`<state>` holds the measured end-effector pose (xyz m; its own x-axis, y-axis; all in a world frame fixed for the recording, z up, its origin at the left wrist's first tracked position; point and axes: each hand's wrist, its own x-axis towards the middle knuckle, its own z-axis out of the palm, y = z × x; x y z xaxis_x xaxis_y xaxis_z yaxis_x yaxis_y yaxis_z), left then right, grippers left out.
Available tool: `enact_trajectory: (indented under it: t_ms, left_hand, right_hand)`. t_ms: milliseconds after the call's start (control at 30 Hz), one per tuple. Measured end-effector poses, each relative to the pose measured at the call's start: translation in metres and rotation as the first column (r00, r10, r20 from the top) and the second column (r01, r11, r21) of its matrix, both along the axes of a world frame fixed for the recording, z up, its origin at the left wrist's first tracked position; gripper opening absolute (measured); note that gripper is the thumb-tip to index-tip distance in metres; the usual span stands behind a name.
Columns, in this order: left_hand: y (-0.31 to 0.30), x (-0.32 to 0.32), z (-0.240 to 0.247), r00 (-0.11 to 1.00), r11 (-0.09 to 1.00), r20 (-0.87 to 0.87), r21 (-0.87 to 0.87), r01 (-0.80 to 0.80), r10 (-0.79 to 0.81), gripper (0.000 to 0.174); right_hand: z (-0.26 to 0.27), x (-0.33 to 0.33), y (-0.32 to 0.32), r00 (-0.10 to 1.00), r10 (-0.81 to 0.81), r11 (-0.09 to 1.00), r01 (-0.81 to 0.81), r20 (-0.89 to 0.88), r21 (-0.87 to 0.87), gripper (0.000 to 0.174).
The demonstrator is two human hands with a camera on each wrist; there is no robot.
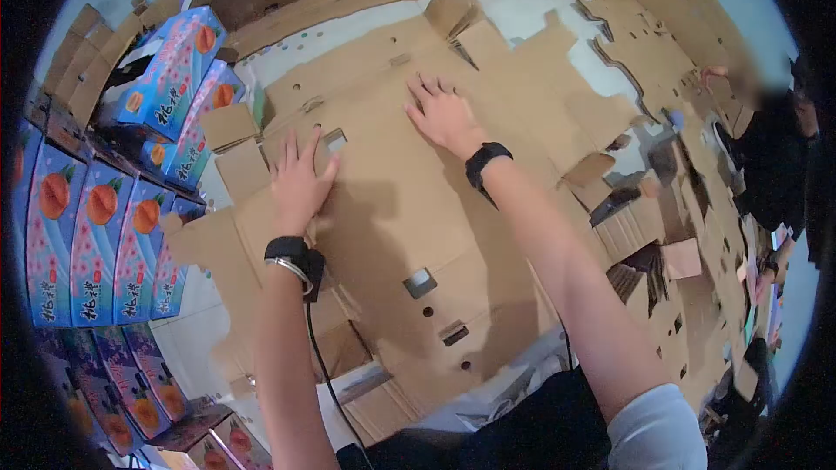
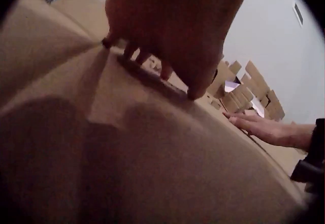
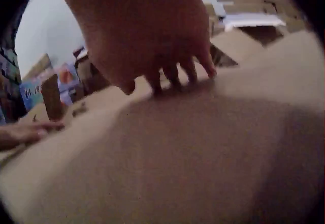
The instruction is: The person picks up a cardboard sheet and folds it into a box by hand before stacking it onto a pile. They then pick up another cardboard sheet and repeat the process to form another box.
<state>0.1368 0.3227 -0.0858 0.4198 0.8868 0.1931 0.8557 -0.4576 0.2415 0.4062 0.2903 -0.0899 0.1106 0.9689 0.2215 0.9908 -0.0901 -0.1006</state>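
A large flat cardboard sheet [image 1: 401, 200] with punched holes and a square cut-out lies under both hands. My left hand [image 1: 300, 184] rests on its left part, fingers spread, beside a small rectangular cut-out [image 1: 334, 139]. Farther forward, my right hand [image 1: 446, 119] presses on the sheet with spread fingers. In the left wrist view the left hand [image 2: 167, 36] touches the cardboard surface [image 2: 132, 168] with its fingertips. The right wrist view shows the right hand [image 3: 147, 36] fingertips down on the cardboard [image 3: 167, 158]. Neither hand is curled round anything.
Blue printed boxes with peach pictures [image 1: 100, 226] are stacked at the left, and more boxes [image 1: 174, 78] lie behind them. Torn cardboard pieces [image 1: 640, 226] cover the right side. At the right edge stands another person in dark clothes [image 1: 775, 165]. A cable [image 1: 324, 365] runs from the left wrist.
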Motion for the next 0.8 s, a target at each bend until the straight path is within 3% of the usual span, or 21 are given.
enact_trajectory:
  t_ms: [33, 100, 167, 233, 300, 333, 367, 400, 433, 467, 500, 533, 600, 633, 667, 700, 733, 767, 800]
  left_hand:
    - [-0.001, -0.002, 0.004, 1.0, 1.0, -0.017, 0.011, -0.008, 0.008, 0.056]
    - [0.0, -0.004, 0.011, 0.997, 1.0, -0.076, 0.008, -0.015, 0.015, 0.055]
    - [0.003, -0.003, 0.012, 0.995, 1.0, -0.099, 0.016, -0.022, 0.024, 0.055]
    - [0.01, -0.01, 0.005, 0.984, 0.985, -0.177, 0.172, 0.008, 0.023, 0.054]
    - [0.019, -0.004, 0.011, 0.975, 0.977, -0.212, 0.212, -0.014, 0.06, 0.054]
    - [0.022, -0.003, 0.016, 0.96, 0.97, -0.261, 0.241, -0.04, 0.104, 0.054]
    - [0.026, -0.003, 0.019, 0.96, 0.971, -0.261, 0.235, -0.042, 0.105, 0.054]
    - [0.031, 0.001, 0.021, 0.983, 0.969, -0.06, 0.192, -0.157, 0.171, 0.053]
    - [0.038, 0.002, 0.017, 0.96, 0.956, 0.134, 0.128, -0.264, 0.247, 0.053]
    - [0.05, -0.002, -0.001, 0.93, 0.922, 0.264, 0.225, -0.316, 0.255, 0.052]
    - [0.071, -0.029, -0.03, 0.93, 0.924, 0.26, 0.216, -0.316, 0.258, 0.052]
    - [0.098, -0.068, -0.063, 0.937, 0.902, 0.037, 0.259, -0.346, 0.349, 0.054]
    - [0.094, -0.082, -0.068, 0.888, 0.887, -0.196, 0.302, -0.349, 0.416, 0.056]
    - [0.071, -0.072, -0.033, 0.833, 0.84, -0.125, 0.141, -0.523, 0.54, 0.059]
    - [0.058, -0.067, -0.014, 0.749, 0.749, -0.075, -0.034, -0.661, 0.658, 0.062]
    - [0.06, -0.07, -0.017, 0.749, 0.749, -0.075, -0.035, -0.662, 0.659, 0.062]
    - [0.065, -0.075, -0.023, 0.788, 0.786, -0.069, -0.047, -0.616, 0.612, 0.063]
    - [0.068, -0.077, -0.029, 0.827, 0.825, -0.061, -0.058, -0.562, 0.559, 0.065]
    - [0.07, -0.077, -0.04, 0.832, 0.83, -0.059, -0.054, -0.554, 0.552, 0.065]
  right_hand:
    - [0.006, -0.004, 0.002, 1.0, 0.006, 1.0, -0.006, -0.003, -0.007, 0.054]
    - [0.024, -0.002, 0.002, 0.988, -0.019, 0.978, -0.014, -0.153, -0.209, 0.058]
    - [0.025, -0.003, -0.002, 0.994, 0.004, 0.978, -0.025, -0.106, -0.205, 0.057]
    - [0.026, 0.014, -0.012, 0.998, 0.001, 0.98, -0.012, -0.056, -0.2, 0.056]
    - [0.023, 0.036, -0.021, 0.974, 0.14, 0.973, -0.169, -0.176, -0.159, 0.053]
    - [0.017, 0.05, -0.023, 0.975, 0.138, 0.973, -0.167, -0.176, -0.16, 0.053]
    - [0.013, 0.068, -0.023, 0.983, 0.098, 0.994, -0.105, -0.155, -0.041, 0.053]
    - [0.007, 0.083, -0.027, 0.989, 0.046, 0.996, -0.036, -0.14, 0.076, 0.053]
    - [0.005, 0.088, -0.035, 0.989, 0.043, 0.997, -0.034, -0.144, 0.066, 0.053]
    - [0.002, 0.093, -0.044, 0.987, 0.005, 0.993, 0.013, -0.158, 0.116, 0.054]
    - [0.003, 0.094, -0.048, 0.985, -0.03, 0.985, 0.057, -0.167, 0.163, 0.054]
    - [0.002, 0.096, -0.047, 0.986, -0.029, 0.987, 0.054, -0.165, 0.154, 0.054]
    - [0.001, 0.096, -0.051, 0.97, 0.02, 0.971, 0.039, -0.242, 0.236, 0.054]
    - [0.004, 0.092, -0.051, 0.969, 0.021, 0.972, 0.038, -0.246, 0.232, 0.054]
    - [0.007, 0.087, -0.051, 0.95, 0.114, 0.915, 0.013, -0.29, 0.403, 0.053]
    - [0.009, 0.085, -0.051, 0.926, 0.213, 0.828, -0.001, -0.312, 0.561, 0.051]
    - [0.0, 0.088, -0.049, 0.926, 0.214, 0.828, -0.004, -0.31, 0.56, 0.051]
    - [-0.011, 0.094, -0.047, 0.992, 0.029, 0.927, 0.019, -0.123, 0.374, 0.049]
    - [-0.014, 0.101, -0.046, 0.987, -0.123, 0.977, 0.102, 0.102, 0.186, 0.048]
